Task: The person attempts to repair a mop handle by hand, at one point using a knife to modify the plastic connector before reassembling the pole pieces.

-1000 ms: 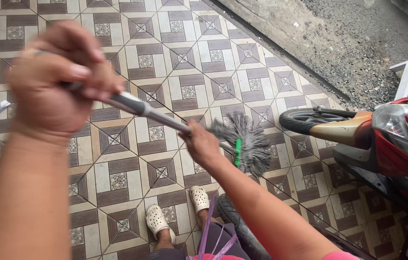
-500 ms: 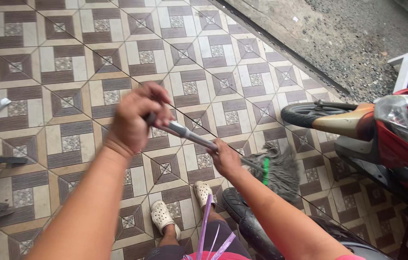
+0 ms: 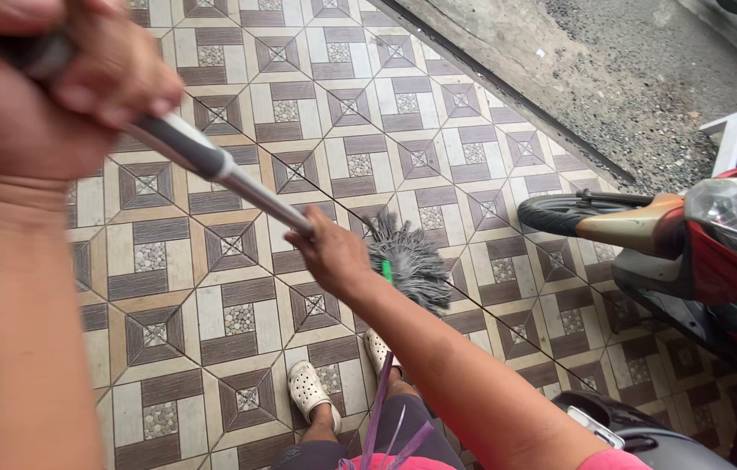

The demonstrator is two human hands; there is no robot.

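left hand [image 3: 29, 96] sits close to the camera at upper left, fingers clenched around the top end of the mop handle [image 3: 229, 178]. right hand [image 3: 333, 254] is lower down the same handle, fingers clenched around it just above the mop head [image 3: 412, 265]. the handle runs at a slant from upper left down to centre. the grey stringy mop head hangs over the patterned floor tiles [image 3: 238, 313], just above two feet in white clogs [image 3: 309, 392]. a red scooter [image 3: 716, 252] stands at right, its front wheel near the mop head
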